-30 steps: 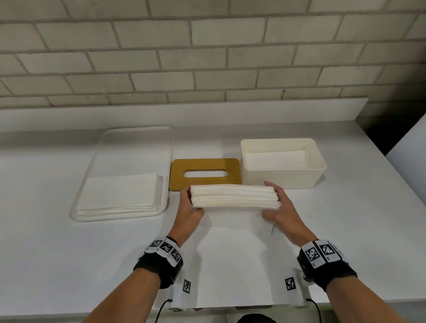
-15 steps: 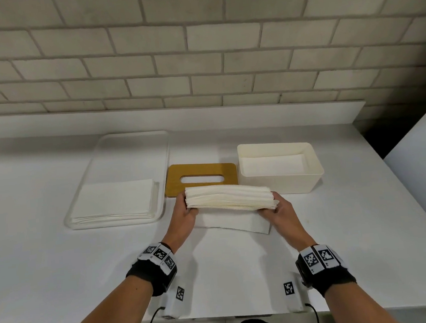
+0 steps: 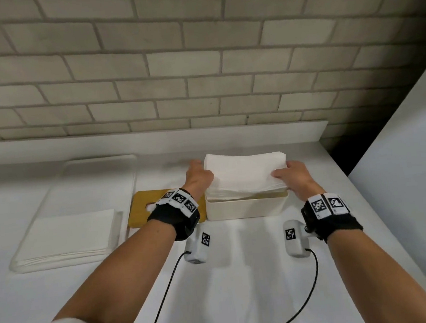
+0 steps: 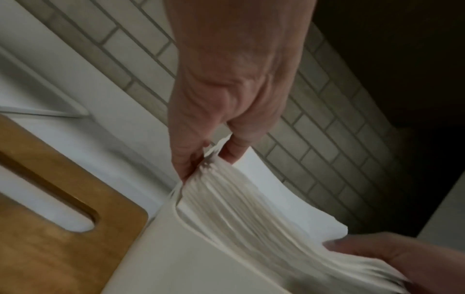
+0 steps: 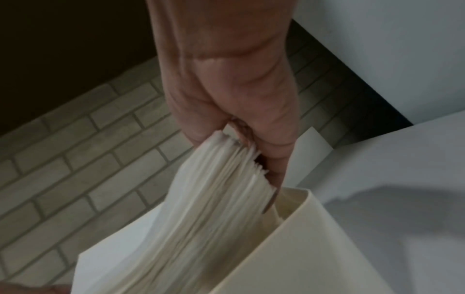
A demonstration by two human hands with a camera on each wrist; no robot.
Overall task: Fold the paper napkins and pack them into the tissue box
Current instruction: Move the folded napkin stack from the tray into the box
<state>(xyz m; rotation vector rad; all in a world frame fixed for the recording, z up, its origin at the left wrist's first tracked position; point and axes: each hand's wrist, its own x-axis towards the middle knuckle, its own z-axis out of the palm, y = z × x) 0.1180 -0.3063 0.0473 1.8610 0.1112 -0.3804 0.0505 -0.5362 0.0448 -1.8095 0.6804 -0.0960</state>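
A thick stack of folded white napkins point(image 3: 244, 174) sits in the mouth of the cream tissue box point(image 3: 244, 208), its top well above the rim. My left hand point(image 3: 198, 176) grips the stack's left end, thumb on top and fingers underneath, as the left wrist view shows point(image 4: 206, 153). My right hand point(image 3: 289, 174) grips the right end in the same way point(image 5: 241, 139). The stack's layered edges point(image 4: 241, 201) fan out just above the box wall point(image 5: 299, 224). The box's inside is hidden by the napkins.
The wooden lid point(image 3: 140, 209) with its slot lies flat just left of the box. Farther left a white tray point(image 3: 68, 259) holds a pile of unfolded napkins point(image 3: 71, 233). A brick wall point(image 3: 198, 59) and a low ledge stand behind; a white panel point(image 3: 413, 169) rises on the right.
Both hands lifted the napkin stack from the near table and carried it forward and right onto the open box. The camera view tipped upward and nearer.
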